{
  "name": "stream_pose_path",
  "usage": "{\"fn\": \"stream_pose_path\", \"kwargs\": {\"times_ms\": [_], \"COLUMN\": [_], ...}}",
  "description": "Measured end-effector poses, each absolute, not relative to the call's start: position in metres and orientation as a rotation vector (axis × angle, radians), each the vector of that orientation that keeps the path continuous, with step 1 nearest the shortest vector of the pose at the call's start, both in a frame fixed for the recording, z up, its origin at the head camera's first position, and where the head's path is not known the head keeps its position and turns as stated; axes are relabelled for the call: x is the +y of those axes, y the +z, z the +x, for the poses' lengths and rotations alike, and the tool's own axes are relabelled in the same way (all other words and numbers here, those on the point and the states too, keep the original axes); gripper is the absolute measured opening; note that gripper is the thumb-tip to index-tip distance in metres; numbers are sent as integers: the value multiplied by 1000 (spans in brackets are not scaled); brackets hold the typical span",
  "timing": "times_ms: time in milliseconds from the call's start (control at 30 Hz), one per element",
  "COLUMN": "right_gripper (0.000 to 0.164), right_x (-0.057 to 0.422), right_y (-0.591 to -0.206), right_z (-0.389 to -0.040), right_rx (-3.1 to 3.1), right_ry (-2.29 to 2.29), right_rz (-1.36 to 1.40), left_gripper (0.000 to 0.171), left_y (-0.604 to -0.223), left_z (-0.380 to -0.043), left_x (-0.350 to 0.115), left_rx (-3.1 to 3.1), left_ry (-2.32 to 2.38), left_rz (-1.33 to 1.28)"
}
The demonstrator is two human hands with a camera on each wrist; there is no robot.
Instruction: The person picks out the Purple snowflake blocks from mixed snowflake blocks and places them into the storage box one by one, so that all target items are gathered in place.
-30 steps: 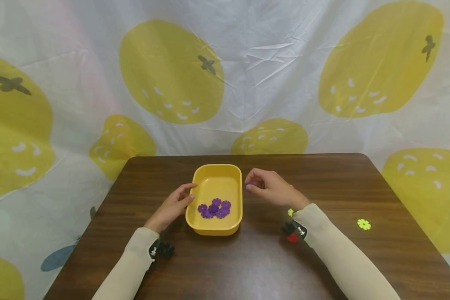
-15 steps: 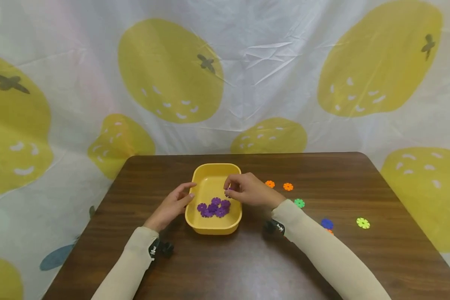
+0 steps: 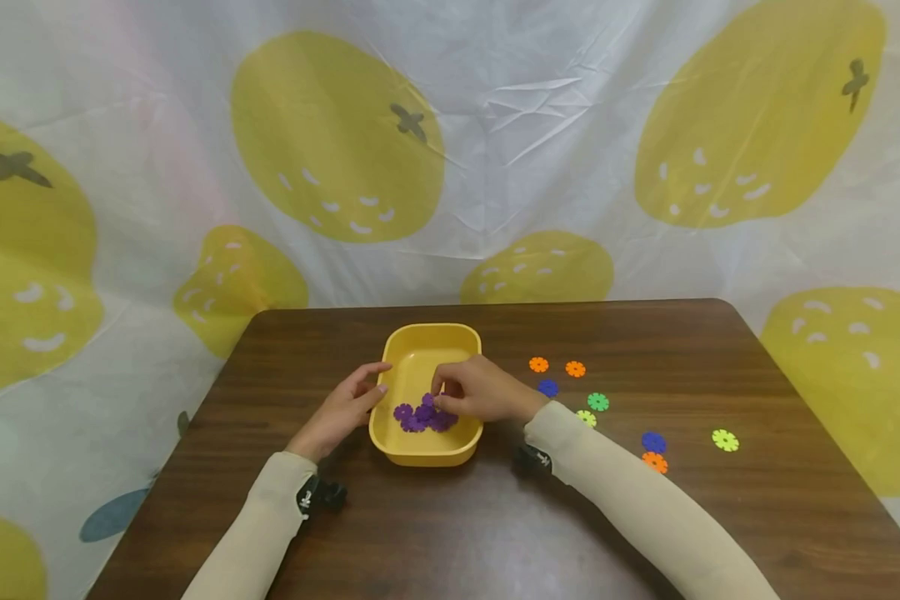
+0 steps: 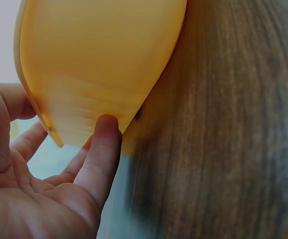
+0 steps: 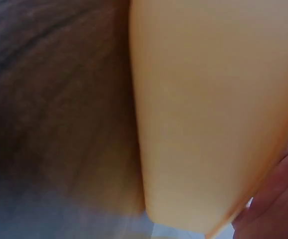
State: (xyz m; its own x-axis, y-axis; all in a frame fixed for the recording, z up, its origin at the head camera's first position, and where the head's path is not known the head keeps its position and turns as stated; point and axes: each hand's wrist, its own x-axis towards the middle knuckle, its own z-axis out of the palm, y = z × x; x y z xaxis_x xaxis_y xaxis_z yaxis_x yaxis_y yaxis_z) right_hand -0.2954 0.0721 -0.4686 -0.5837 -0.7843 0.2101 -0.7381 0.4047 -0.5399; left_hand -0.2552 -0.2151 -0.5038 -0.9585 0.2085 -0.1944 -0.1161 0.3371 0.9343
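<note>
In the head view, a yellow plastic tub [image 3: 425, 460] stands on the table, with several purple snowflake building discs [image 3: 414, 423] piled inside. My left hand [image 3: 335, 418] holds its left wall; in the left wrist view, one finger [image 4: 100, 157] presses the outer wall while others reach past the rim. My right hand [image 3: 487, 390] reaches over the right rim, thumb and index pinching a purple snowflake disc [image 3: 427, 400] right at the pile. In the right wrist view, the tub wall [image 5: 209, 109] hides most of that hand.
Right of the tub, several loose discs lie on the brown table [image 3: 435, 533]: orange [image 3: 538, 365], blue [image 3: 547, 388], green [image 3: 597, 402] and yellow-green [image 3: 725, 440]. My right forearm crosses near them. A lemon-print curtain [image 3: 480, 167] hangs behind the table's far edge.
My right hand has moved left, from beside the tub over its rim and down to the pile, carrying the purple disc. Loose discs its arm covered now show. My left hand stays put.
</note>
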Motion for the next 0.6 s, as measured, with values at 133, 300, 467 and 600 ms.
{"fn": "stream_pose_path", "kwargs": {"times_ms": [133,300,467,600], "right_gripper": [7,6,4,5], "right_x": [71,73,78,83], "right_y": [-472,-470,-466,-461], "right_z": [-295,-295,-295,-292], "right_rx": [2590,2565,2595,2620], "right_ry": [-914,-986,-991,-1022], "right_rz": [-1423,-1369,-1348,-1341], "left_gripper": [45,45,45,46], "left_y": [-504,-503,-502,-501], "left_z": [-255,-255,-253,-253], "left_x": [-215,-214,-215,-215], "left_rx": [2314,2307,2321,2319], "left_ry": [1667,1675,1663,1664], "left_rz": [78,84,82,86]}}
